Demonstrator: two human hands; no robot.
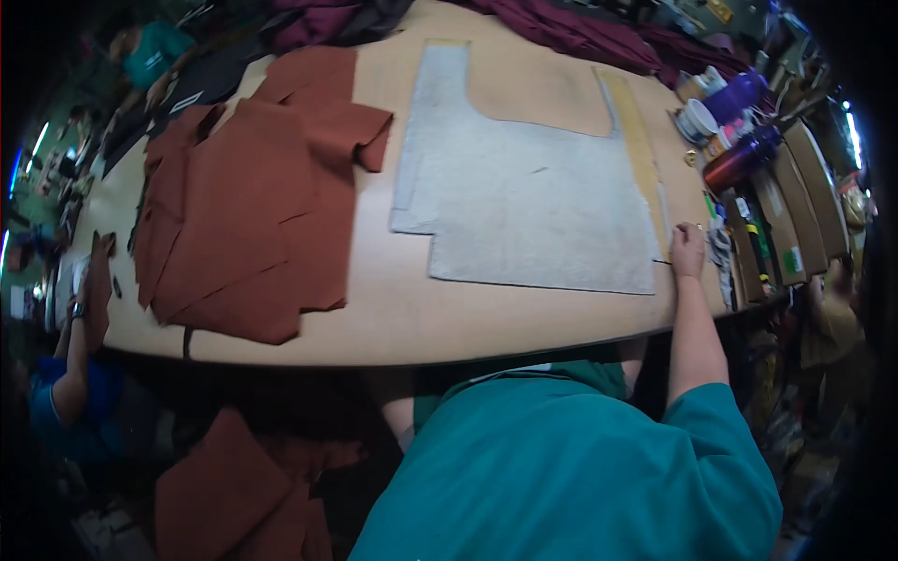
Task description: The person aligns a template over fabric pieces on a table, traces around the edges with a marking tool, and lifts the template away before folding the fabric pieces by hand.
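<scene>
Near the table's right side, my right hand (688, 245) rests with curled fingers by the lower end of a yellow strip (642, 154). What its fingers hold, if anything, is too small to make out. Just left of it lies a large pale grey-white pattern piece (538, 206), flat, with a curved cutout along its far edge. Rust-brown fabric pieces (248, 215) are stacked on the left part of the table. My left hand does not show in the view.
On the right of the table (402, 332) stand bottles (742, 159), a white tub (696, 122), tools and cardboard (786, 215). Maroon cloth (561, 33) lies along the far edge. Co-workers are at the left, one in blue (70, 402). More brown fabric (224, 486) lies below.
</scene>
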